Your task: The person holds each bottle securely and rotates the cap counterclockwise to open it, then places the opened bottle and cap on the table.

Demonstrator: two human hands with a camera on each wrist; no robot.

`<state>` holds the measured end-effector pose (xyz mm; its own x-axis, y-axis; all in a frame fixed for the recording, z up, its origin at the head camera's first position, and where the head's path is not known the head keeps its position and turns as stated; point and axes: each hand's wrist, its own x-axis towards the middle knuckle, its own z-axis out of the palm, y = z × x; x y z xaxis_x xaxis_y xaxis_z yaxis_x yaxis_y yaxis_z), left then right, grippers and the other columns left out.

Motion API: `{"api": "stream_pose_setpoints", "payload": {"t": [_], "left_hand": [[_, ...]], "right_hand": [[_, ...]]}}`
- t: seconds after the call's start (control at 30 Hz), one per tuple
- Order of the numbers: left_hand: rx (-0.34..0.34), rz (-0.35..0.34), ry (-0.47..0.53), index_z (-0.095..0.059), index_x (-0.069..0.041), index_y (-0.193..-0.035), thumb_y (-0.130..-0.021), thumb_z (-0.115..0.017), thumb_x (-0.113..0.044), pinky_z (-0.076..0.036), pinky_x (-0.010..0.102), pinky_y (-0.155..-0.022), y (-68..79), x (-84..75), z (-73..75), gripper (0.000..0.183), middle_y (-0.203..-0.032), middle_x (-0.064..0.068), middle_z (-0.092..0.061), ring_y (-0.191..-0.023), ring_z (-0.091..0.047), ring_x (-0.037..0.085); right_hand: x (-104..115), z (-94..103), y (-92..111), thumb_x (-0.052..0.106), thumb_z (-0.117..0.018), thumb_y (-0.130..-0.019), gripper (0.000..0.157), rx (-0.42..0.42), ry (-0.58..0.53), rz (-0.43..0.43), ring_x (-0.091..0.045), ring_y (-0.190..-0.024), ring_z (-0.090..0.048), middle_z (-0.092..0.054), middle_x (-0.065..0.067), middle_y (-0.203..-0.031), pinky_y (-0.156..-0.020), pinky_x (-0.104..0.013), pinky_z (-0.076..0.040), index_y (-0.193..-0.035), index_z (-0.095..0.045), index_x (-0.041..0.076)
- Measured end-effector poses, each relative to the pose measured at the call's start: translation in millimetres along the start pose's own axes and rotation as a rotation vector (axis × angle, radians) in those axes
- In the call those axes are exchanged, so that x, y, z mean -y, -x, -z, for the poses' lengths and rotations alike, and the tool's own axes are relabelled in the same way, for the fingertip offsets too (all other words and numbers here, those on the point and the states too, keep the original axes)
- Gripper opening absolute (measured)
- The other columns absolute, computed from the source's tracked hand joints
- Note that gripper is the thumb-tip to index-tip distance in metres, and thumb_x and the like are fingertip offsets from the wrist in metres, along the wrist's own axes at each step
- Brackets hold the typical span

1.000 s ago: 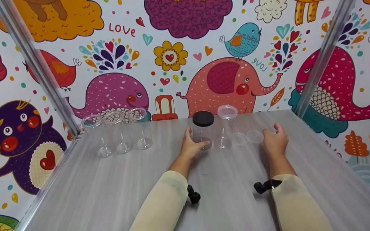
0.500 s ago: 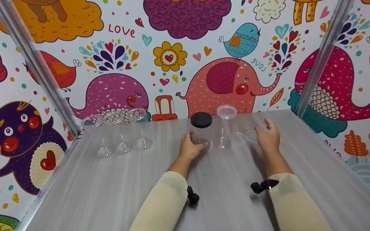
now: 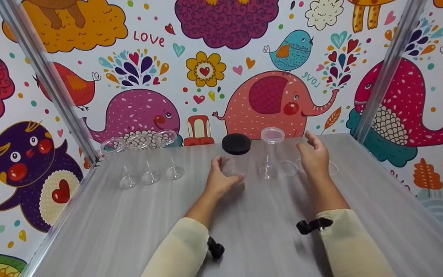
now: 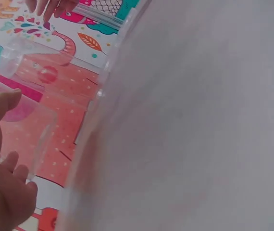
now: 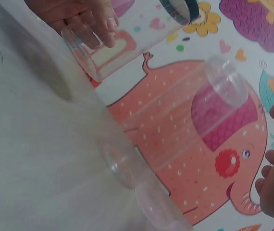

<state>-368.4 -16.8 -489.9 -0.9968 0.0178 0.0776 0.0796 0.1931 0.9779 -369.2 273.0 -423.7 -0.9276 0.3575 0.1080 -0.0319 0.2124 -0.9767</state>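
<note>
I see the left hand (image 3: 223, 181) gripping a clear jar (image 3: 237, 163) at mid-frame, thumb and fingers curled around its lower body; a black lid (image 3: 236, 144) tops it. Right of centre, the right hand (image 3: 315, 159) holds nothing, fingers loosely bent, near clear round discs (image 3: 288, 168). Three clear containers (image 3: 150, 163) stand centre-left.

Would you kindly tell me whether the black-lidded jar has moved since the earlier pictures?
Yes: in the head view, the black-lidded jar has shifted left, toward the tail side of the printed elephant behind it.
</note>
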Motion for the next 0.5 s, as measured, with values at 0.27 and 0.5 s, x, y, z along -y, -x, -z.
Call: {"api": "stream_pose_setpoints", "payload": {"t": [0.27, 0.5], "left_hand": [[0.016, -0.057, -0.029, -0.028, -0.017, -0.162, -0.080, -0.094, -0.035, -0.029, 0.057, -0.133, 31.4, -11.0, 28.4, 0.107, -0.169, 0.006, -0.044, -0.162, -0.036, 0.027], [-0.002, -0.105, -0.184, -0.034, -0.020, -0.159, -0.078, -0.095, -0.037, -0.040, 0.054, -0.128, 50.2, -17.0, 40.9, 0.103, -0.163, 0.007, -0.043, -0.156, -0.043, 0.026]], "right_hand": [[25, -18.2, 28, 0.035, -0.063, -0.105, 0.061, 0.053, -0.036, 0.197, -0.024, -0.140, -0.053, -0.048, 0.003, -0.166, -0.113, -0.038, -0.055, -0.163, -0.046, 0.028], [39, -31.0, 54, 0.034, -0.066, -0.105, 0.053, 0.201, -0.008, 0.300, -0.024, -0.135, -0.057, -0.057, -0.003, -0.156, -0.105, -0.024, -0.056, -0.156, -0.054, 0.022]]}}
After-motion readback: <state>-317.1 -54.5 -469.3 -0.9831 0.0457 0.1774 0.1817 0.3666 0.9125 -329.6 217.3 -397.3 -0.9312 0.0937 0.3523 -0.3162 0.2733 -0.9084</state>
